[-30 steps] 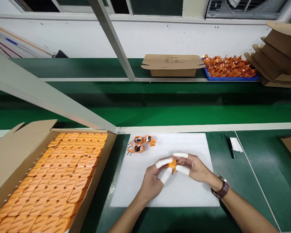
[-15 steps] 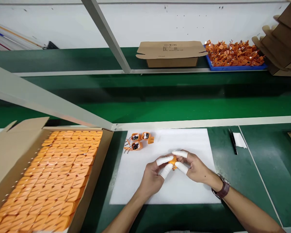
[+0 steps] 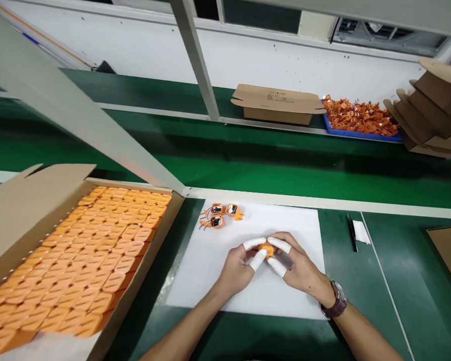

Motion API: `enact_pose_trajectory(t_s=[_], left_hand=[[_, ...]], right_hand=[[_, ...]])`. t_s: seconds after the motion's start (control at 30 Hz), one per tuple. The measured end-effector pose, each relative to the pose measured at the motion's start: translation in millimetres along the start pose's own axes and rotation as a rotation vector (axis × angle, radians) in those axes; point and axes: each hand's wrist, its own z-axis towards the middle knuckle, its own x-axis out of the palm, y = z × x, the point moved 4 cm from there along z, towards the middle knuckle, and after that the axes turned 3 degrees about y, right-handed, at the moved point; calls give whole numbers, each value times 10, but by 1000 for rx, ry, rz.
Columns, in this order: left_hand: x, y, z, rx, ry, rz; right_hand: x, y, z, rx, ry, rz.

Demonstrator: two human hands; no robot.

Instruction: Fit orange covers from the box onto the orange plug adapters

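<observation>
Between my two hands is a small orange plastic plug housing (image 3: 266,249), held over the white sheet (image 3: 199,271). My left hand (image 3: 240,265) pinches it from the left, with white covers on thumb and index finger. My right hand (image 3: 296,263), also with white finger covers, has its fingertips on the housing's right side; a watch is on that wrist. The fingers hide much of the housing. Toward the sheet's far left corner lie several open orange plug housings (image 3: 217,220) with dark parts and wires inside and prongs beside them.
At left stands a carton (image 3: 150,255) filled with rows of orange housings. A black pen-like tool (image 3: 352,233) and white paper piece (image 3: 361,232) lie at right. On the shelf are a closed carton (image 3: 278,115), a blue tray (image 3: 364,134) of orange parts and stacked cartons (image 3: 436,110).
My head view has shifted and tilted. The orange housing has been turned between my fingers, and my right index finger and thumb have moved slightly on it.
</observation>
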Motion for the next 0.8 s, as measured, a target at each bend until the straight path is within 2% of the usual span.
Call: enact_pose_trajectory(t_s=[0.27,0.43,0.5,0.67,0.8], left_hand=[[-5,3,27,18,12,9],[-38,-73,33,18,61,-32],[-30,-101,30,10,96,-83],[3,-129,30,-15,144,-225],[1,-107,39,-55,101,-230]], right_hand=[[21,-1,6,-175,-64,-83],[30,-45,2,-168,-112,-49],[12,-75,5,-119,-129,33],[0,-260,-1,156,-130,432],[28,-312,17,213,-143,581]])
